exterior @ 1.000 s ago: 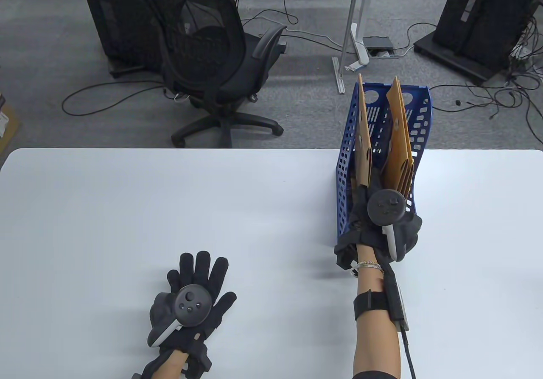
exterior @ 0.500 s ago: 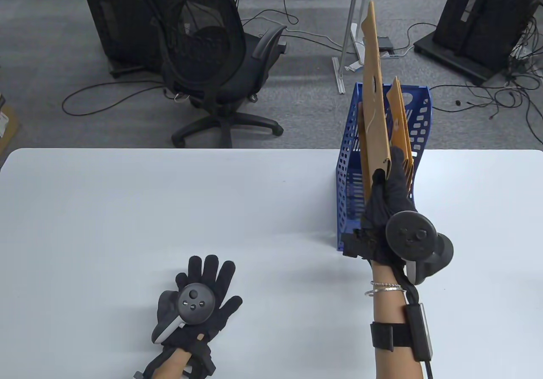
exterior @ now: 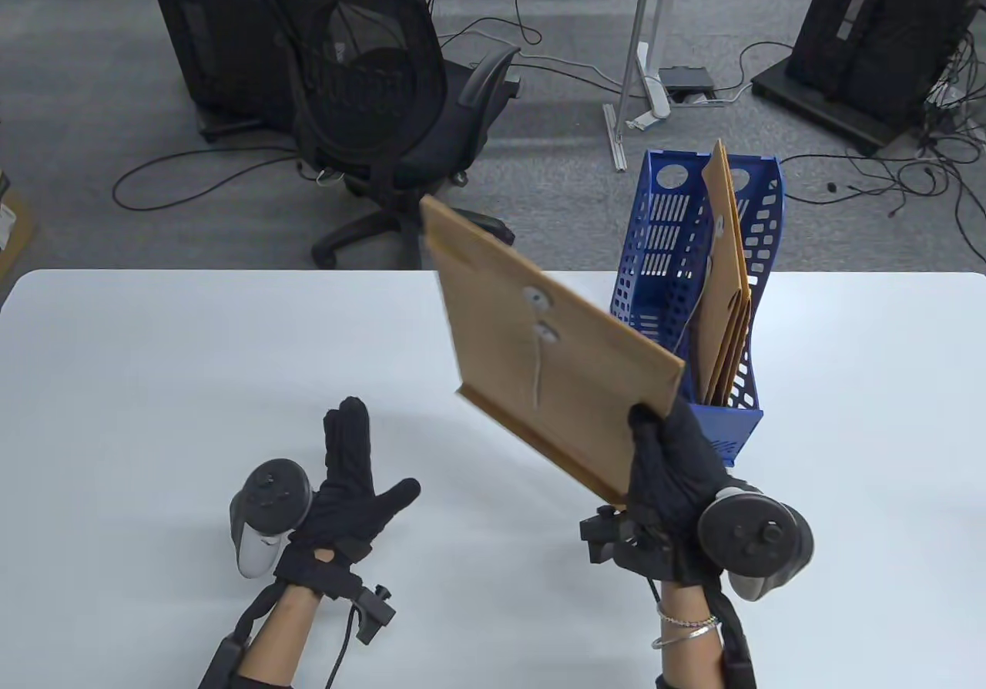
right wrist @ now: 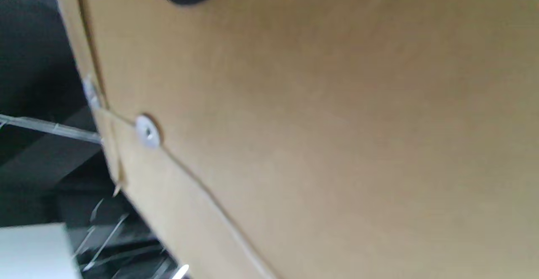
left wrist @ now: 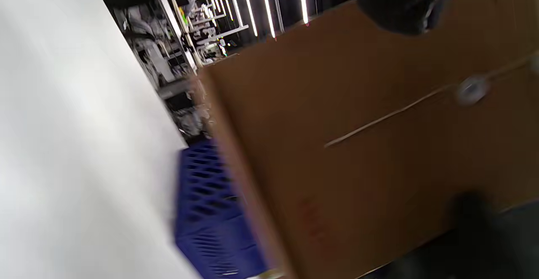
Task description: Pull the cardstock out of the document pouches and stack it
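Table view, read from left to right: my left hand [exterior: 339, 489] is raised just above the white table [exterior: 154, 381], turned edge-on, fingers spread and gripping nothing, the thumb angled toward the pouch. To its right, my right hand [exterior: 666, 481] pinches the near lower corner of one kraft document pouch [exterior: 539, 350], held in the air over the table and tilted, flap side facing up. The string closure [exterior: 539, 327], two discs with a cord trailing down, sits mid-face. Farther right, the blue file rack [exterior: 732, 419] stands on the table with several more pouches [exterior: 728, 288] upright inside. No loose cardstock is visible yet. Procedure, as I judge it: bring the free left hand to the pouch's unsupported long edge, since a single-corner pinch lets the panel sag and twist. Once both hands steady it, lower the pouch toward the table, unwind the cord from the disc, lift the flap, then draw the cardstock straight out along the pouch's length to avoid snagging the mouth.
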Motion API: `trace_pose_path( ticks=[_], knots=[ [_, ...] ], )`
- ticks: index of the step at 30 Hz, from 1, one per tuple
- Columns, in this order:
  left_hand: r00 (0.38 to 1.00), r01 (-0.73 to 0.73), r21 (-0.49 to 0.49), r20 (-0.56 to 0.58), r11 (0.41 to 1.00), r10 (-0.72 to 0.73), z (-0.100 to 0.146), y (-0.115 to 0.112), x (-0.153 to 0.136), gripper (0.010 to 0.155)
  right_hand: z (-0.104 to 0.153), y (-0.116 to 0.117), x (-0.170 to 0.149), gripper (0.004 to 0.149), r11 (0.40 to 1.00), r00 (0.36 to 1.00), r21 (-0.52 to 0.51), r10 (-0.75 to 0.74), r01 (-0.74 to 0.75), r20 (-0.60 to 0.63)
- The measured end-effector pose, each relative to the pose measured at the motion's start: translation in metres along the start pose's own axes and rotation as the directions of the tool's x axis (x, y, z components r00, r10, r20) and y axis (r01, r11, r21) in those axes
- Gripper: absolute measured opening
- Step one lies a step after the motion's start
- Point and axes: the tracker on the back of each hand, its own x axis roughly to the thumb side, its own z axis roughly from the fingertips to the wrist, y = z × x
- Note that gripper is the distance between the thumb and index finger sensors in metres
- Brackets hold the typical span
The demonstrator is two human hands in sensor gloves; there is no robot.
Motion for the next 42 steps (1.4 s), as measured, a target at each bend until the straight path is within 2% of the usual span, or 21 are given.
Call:
trace_pose_path(
  ticks=[4, 8, 9, 11, 13, 14, 16, 17, 18, 19, 21, 22, 25, 26, 28, 32, 34, 36, 38, 40, 42],
  knots=[
    [0.966, -0.249, -0.074, 0.049, 0.966, 0.253, -0.002, 0.021, -0.013, 0.107, 0.006, 0.035, -0.018, 0.043, 0.968, 0.981, 0.165, -0.185, 0.191, -0.051],
    [0.967, -0.241, -0.182, 0.034, 0.953, 0.251, -0.001, 0.028, -0.026, 0.104, 0.006, 0.054, -0.023, 0.043, 0.902, 0.943, 0.276, -0.311, 0.332, -0.117],
    [0.957, -0.272, -0.218, 0.039, 0.937, 0.287, -0.002, 0.027, -0.03, 0.099, 0.008, 0.057, -0.023, 0.043, 0.897, 0.943, 0.29, -0.311, 0.333, -0.12],
    [0.922, -0.356, -0.275, 0.05, 0.893, 0.383, -0.005, 0.021, -0.031, 0.071, 0.01, 0.063, -0.023, 0.044, 0.889, 0.939, 0.304, -0.317, 0.344, -0.135],
    [0.878, -0.448, -0.293, 0.032, 0.845, 0.477, -0.005, 0.017, -0.033, 0.051, 0.012, 0.065, -0.025, 0.046, 0.908, 0.939, 0.251, -0.302, 0.336, -0.164],
    [0.873, -0.456, -0.303, 0.034, 0.837, 0.487, -0.006, 0.016, -0.034, 0.05, 0.014, 0.066, -0.025, 0.058, 0.92, 0.94, 0.222, -0.287, 0.324, -0.183],
    [0.879, -0.445, -0.267, 0.055, 0.855, 0.474, -0.005, 0.014, -0.034, 0.049, 0.02, 0.07, -0.019, 0.08, 0.946, 0.957, 0.197, -0.223, 0.258, -0.184],
    [0.883, -0.445, -0.199, 0.062, 0.873, 0.464, -0.005, 0.014, -0.034, 0.05, 0.025, 0.072, -0.009, 0.084, 0.982, 0.987, 0.16, -0.076, 0.098, -0.142],
    [0.882, -0.452, -0.166, 0.065, 0.876, 0.468, -0.005, 0.014, -0.034, 0.05, 0.029, 0.075, -0.002, 0.082, 0.992, 0.996, 0.127, 0.033, -0.022, -0.084],
    [0.865, -0.483, -0.148, 0.073, 0.863, 0.496, -0.005, 0.013, -0.035, 0.05, 0.033, 0.082, 0.011, 0.079, 0.975, 0.98, 0.101, 0.198, -0.2, 0.024],
    [0.836, -0.526, -0.153, 0.091, 0.837, 0.542, -0.005, 0.01, -0.035, 0.05, 0.038, 0.098, 0.03, 0.072, 0.905, 0.904, 0.104, 0.394, -0.413, 0.164],
    [0.826, -0.537, -0.164, 0.095, 0.827, 0.555, -0.005, 0.007, -0.034, 0.049, 0.041, 0.11, 0.038, 0.071, 0.881, 0.886, 0.135, 0.429, -0.453, 0.176],
    [0.837, -0.516, -0.187, 0.097, 0.836, 0.539, -0.006, 0.001, -0.031, 0.049, 0.042, 0.135, 0.045, 0.074, 0.865, 0.891, 0.215, 0.435, -0.454, 0.129],
    [0.842, -0.509, -0.187, 0.091, 0.84, 0.531, -0.007, -0.002, -0.031, 0.049, 0.042, 0.142, 0.048, 0.077, 0.831, 0.859, 0.215, 0.495, -0.512, 0.133],
    [0.831, -0.528, -0.199, 0.08, 0.826, 0.55, -0.009, -0.008, -0.034, 0.049, 0.038, 0.151, 0.053, 0.075, 0.76, 0.775, 0.156, 0.613, -0.631, 0.153],
    [0.819, -0.546, -0.198, 0.079, 0.814, 0.568, -0.009, -0.013, -0.036, 0.049, 0.033, 0.166, 0.061, 0.064, 0.75, 0.745, 0.012, 0.655, -0.662, 0.128],
    [0.826, -0.54, -0.186, 0.071, 0.821, 0.56, -0.008, -0.012, -0.037, 0.049, 0.034, 0.171, 0.063, 0.056, 0.748, 0.742, 0.002, 0.658, -0.663, 0.128],
    [0.848, -0.505, -0.205, 0.065, 0.838, 0.527, -0.008, -0.012, -0.04, 0.05, 0.035, 0.172, 0.062, 0.043, 0.688, 0.676, -0.078, 0.725, -0.722, 0.134],
    [0.861, -0.487, -0.201, 0.053, 0.85, 0.506, -0.007, -0.014, -0.04, 0.05, 0.035, 0.169, 0.057, 0.038, 0.649, 0.633, -0.134, 0.761, -0.749, 0.146],
    [0.884, -0.449, -0.199, 0.041, 0.871, 0.465, -0.008, -0.016, -0.039, 0.051, 0.036, 0.165, 0.051, 0.037, 0.672, 0.655, -0.131, 0.741, -0.729, 0.149],
    [0.904, -0.411, -0.207, 0.032, 0.888, 0.426, -0.008, -0.016, -0.038, 0.051, 0.033, 0.159, 0.047, 0.038, 0.669, 0.649, -0.134, 0.743, -0.731, 0.164]
  ],
)
